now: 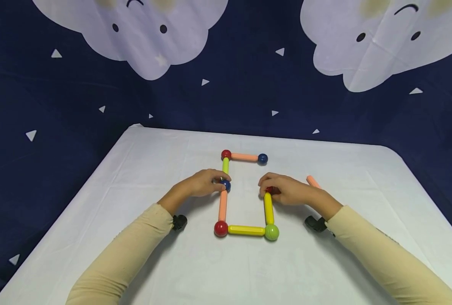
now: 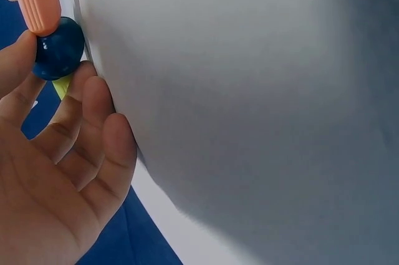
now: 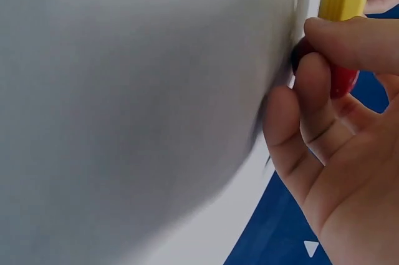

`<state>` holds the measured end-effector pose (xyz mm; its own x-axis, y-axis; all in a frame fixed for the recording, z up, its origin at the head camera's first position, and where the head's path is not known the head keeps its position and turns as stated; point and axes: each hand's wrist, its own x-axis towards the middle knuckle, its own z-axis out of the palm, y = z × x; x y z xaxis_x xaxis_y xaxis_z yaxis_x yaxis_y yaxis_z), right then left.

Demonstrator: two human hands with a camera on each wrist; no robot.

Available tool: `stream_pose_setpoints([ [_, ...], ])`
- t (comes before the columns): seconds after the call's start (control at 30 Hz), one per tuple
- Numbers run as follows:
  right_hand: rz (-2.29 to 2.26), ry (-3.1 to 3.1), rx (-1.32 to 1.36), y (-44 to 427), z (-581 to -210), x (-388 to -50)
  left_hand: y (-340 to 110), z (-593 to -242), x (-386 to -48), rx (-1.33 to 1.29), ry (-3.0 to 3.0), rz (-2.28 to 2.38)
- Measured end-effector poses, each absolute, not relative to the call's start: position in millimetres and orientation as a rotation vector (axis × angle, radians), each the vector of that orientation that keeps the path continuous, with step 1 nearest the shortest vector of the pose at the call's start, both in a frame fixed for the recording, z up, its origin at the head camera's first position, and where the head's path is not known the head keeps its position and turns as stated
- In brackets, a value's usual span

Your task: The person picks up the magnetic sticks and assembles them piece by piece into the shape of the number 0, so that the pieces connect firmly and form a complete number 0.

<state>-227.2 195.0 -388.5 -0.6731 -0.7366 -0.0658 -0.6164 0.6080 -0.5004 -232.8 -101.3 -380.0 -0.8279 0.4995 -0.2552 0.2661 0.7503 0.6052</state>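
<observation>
My left hand (image 1: 206,182) pinches a dark blue ball (image 1: 226,185) between thumb and fingers. From that ball an orange stick (image 1: 223,206) runs to a near red ball (image 1: 221,228), and a lime stick (image 1: 226,167) leads to a far red ball (image 1: 226,154). With the right hand (image 1: 284,188) I grip another red ball (image 3: 345,80), mostly covered by fingers in the head view. A yellow stick (image 1: 269,209) joins it to a green ball (image 1: 272,232). Another yellow stick (image 1: 246,230) links the green ball and near red ball.
At the far end, an orange stick (image 1: 244,157) ends in a second blue ball (image 1: 262,159). A loose orange stick (image 1: 313,181) lies partly hidden behind the right forearm. Everything rests on a white-covered table (image 1: 153,161), with a dark patterned cloth (image 1: 241,106) behind it.
</observation>
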Motion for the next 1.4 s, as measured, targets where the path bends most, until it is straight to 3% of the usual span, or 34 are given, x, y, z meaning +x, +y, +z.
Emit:
stream_pose_setpoints([
  [0.83, -0.823, 2.634, -1.067, 217, -384, -226, -102, -380, -234, 0.567, 2.528, 0.793],
  [1.2, -0.455, 2.921, -0.42, 287, -365, -234, -99, -381, -235, 0.562, 2.52, 0.792],
  [1.4, -0.433, 2.721, -0.329, 303, -366, -232, -99, -380, -235, 0.557, 2.527, 0.777],
])
